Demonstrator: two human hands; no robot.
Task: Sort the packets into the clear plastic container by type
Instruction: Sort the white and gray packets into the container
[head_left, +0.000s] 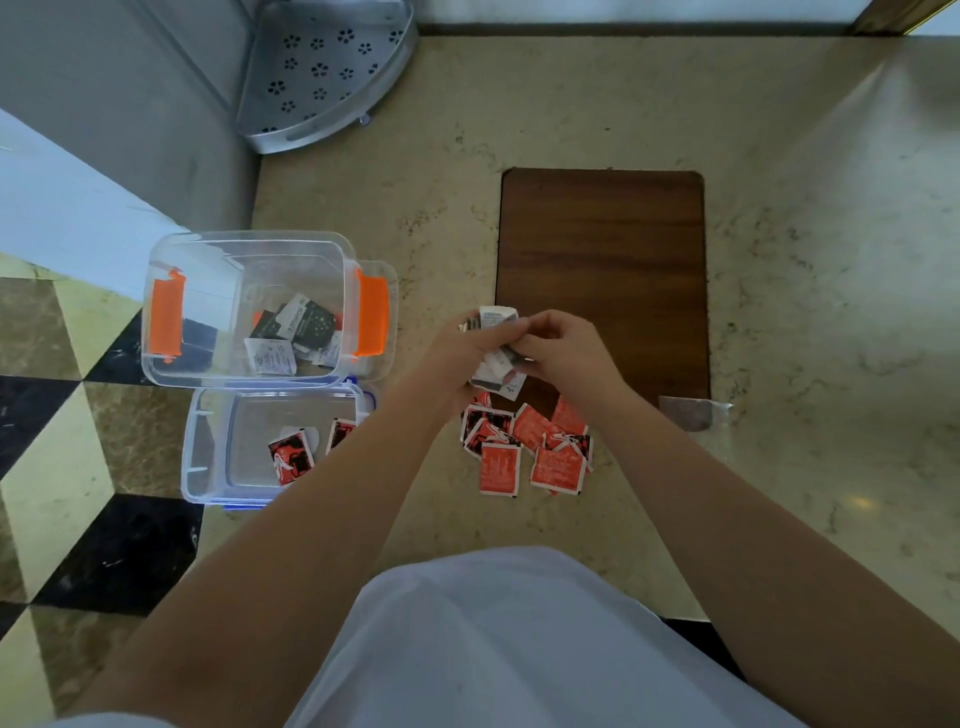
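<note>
My left hand and my right hand meet over the counter, both closed on a bunch of white and dark packets. Just below them several red packets lie in a loose pile on the marble. At the left stands a clear container with orange clips, holding several dark and white packets. In front of it sits a second clear container with blue clips, with two red packets inside.
A brown wooden board lies on the counter behind my hands. A grey perforated corner shelf leans at the back left. The counter's left edge drops to a checkered floor. My white shirt fills the bottom.
</note>
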